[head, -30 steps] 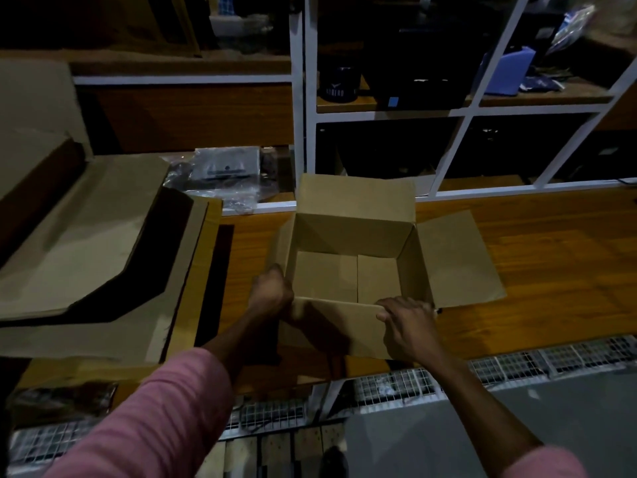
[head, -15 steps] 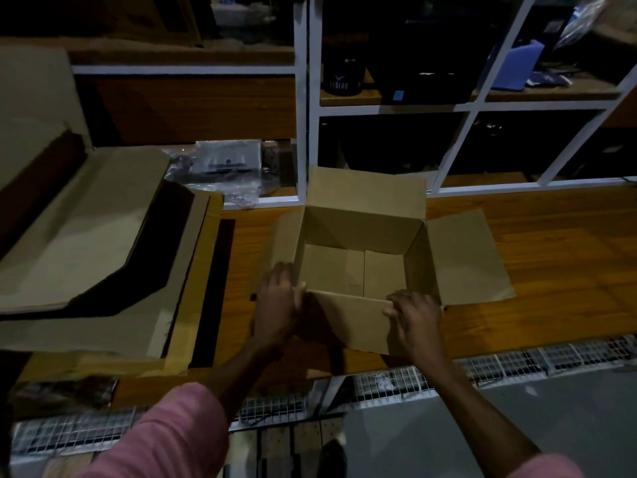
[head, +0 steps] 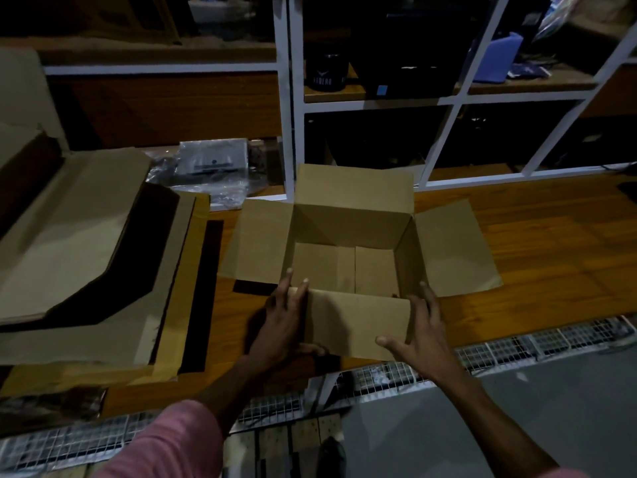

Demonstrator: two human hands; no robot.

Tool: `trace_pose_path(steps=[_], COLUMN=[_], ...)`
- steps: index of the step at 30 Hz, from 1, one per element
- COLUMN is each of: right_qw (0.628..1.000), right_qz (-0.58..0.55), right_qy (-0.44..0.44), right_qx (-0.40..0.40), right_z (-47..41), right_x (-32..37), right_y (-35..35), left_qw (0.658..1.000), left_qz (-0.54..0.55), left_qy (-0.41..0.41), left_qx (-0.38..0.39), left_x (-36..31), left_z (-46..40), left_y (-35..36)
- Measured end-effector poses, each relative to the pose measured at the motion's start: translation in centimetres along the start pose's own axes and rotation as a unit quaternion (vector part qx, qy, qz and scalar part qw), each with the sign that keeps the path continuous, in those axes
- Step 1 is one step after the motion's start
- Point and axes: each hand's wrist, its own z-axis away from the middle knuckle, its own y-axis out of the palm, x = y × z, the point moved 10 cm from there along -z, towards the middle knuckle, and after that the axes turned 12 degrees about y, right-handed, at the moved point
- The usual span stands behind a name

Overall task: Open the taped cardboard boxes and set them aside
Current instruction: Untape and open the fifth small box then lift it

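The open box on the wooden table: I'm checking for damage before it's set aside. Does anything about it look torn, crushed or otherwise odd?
Nothing stands out. The box stands square on the table, empty, all four flaps folded out without visible tears. The left hand and right hand rest on the near flap. The dim light could hide small marks.

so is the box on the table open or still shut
Open: the cardboard box has all four flaps folded outward, and its bare bottom shows, with nothing inside.

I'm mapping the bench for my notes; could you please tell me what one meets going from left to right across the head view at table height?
Flattened cardboard stack → left hand → open cardboard box → right hand → bare wooden table.
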Motion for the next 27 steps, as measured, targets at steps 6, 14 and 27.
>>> trace_pose_path(steps=[6,14,27], right_qw=[0.998,0.988,0.950], right_qz=[-0.019,-0.066,0.004], right_qy=[-0.063,-0.100,-0.199], right_qx=[-0.007,-0.100,-0.242], right_z=[-2.0,0.6,15.7], right_x=[1.1,5.3,19.3], right_y=[-0.1,-5.0,-15.1], left_qw=[0.996,0.983,0.952], left_qz=[-0.082,-0.172,-0.203], left_qy=[0.039,0.033,0.123], left_qx=[0.001,-0.061,-0.191], left_x=[-0.9,-3.3,-11.1], left_z=[-0.7,0.0,6.7], left_y=[-0.1,-4.8,-23.4])
